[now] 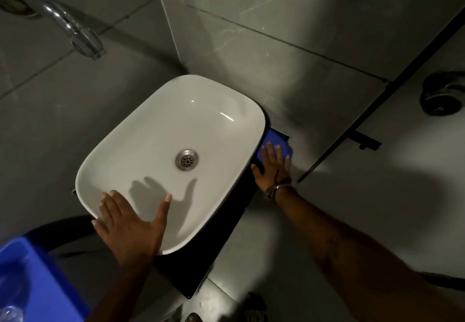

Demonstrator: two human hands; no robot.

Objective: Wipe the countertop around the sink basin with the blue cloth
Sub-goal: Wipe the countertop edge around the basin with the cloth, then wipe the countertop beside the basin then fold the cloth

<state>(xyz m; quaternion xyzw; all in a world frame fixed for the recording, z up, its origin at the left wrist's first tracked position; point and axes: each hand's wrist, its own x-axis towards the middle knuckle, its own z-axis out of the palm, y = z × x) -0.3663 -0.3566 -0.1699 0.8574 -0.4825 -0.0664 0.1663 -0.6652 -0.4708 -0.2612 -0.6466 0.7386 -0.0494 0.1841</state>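
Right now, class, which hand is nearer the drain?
Left. The left hand rests on the basin's near rim, thumb pointing toward the drain; the right hand presses the cloth outside the basin.

Around me the walls [276,7] are large grey marbled tiles with thin dark grout lines, meeting in a corner. A chrome tap [75,32] juts out upper left. The light is dim, and a blue bucket [32,279] sits lower left
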